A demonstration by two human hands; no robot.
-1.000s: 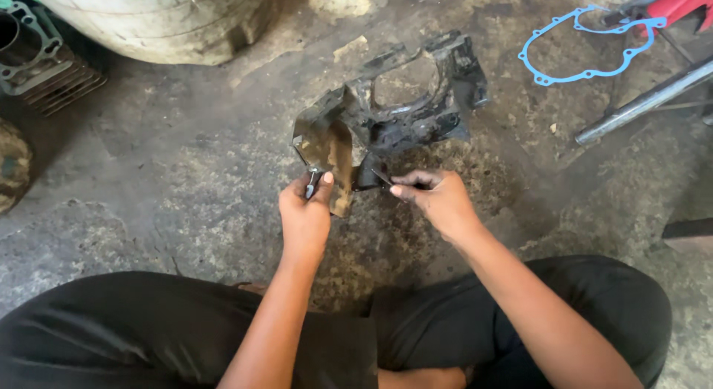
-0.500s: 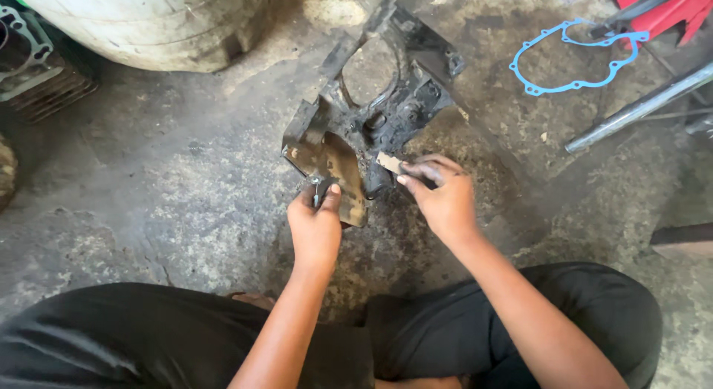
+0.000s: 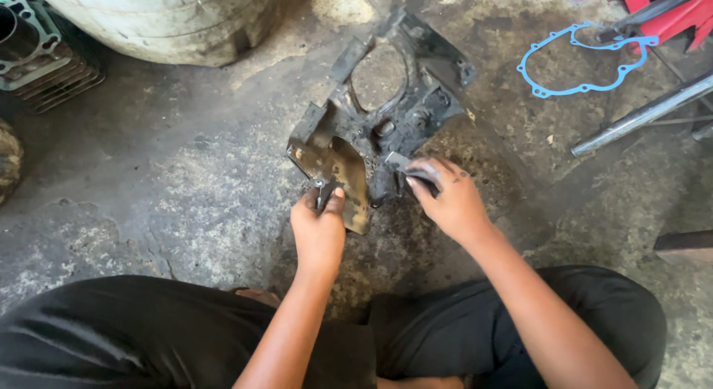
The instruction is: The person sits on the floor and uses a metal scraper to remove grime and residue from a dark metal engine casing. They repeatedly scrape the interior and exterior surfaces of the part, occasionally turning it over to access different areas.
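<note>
On oily concrete floor (image 3: 186, 181), your left hand (image 3: 319, 229) is gripping the grimy engine cover (image 3: 386, 129) at its 7 o'clock edge; your right hand (image 3: 449, 199) is pinching a half-hidden scraper (image 3: 405, 164).

Engine casing (image 3: 386, 129): cast metal, matt black, crusted with oily grime; its lower flap looks rusty brown and rough. Scraper blade (image 3: 397, 161) in the right hand (image 3: 449, 203): bare grey metal, dull. Gasket (image 3: 583, 58): thin blue sheet, smooth. Floor (image 3: 163, 181): rough concrete, oil-stained. Rod (image 3: 642, 114): polished metal, shiny. Trousers (image 3: 148, 337): black matt cloth.
</note>
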